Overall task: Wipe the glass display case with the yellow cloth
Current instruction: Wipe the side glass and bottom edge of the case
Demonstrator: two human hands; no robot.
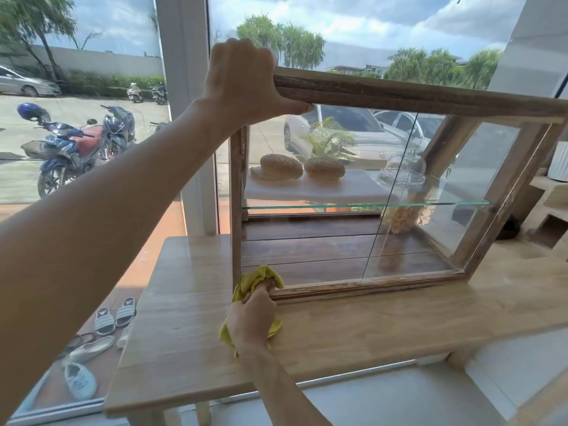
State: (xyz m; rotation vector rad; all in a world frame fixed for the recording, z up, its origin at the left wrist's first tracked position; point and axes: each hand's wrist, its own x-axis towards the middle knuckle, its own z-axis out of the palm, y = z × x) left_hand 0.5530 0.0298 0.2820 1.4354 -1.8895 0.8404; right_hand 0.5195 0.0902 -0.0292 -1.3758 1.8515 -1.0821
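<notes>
Left hand (246, 84) clasps the display case (399, 96) top; right hand's (250, 321) grip bunches yellow cloth (258, 279).

Yellow cloth (256, 281) mostly hidden inside right hand (250, 321)

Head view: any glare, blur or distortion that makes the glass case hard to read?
Head view: bright daylight backlights the display case; parked cars show through its panes; wide-angle bending at the edges; left hand and right hand with yellow cloth stay sharp.
</notes>
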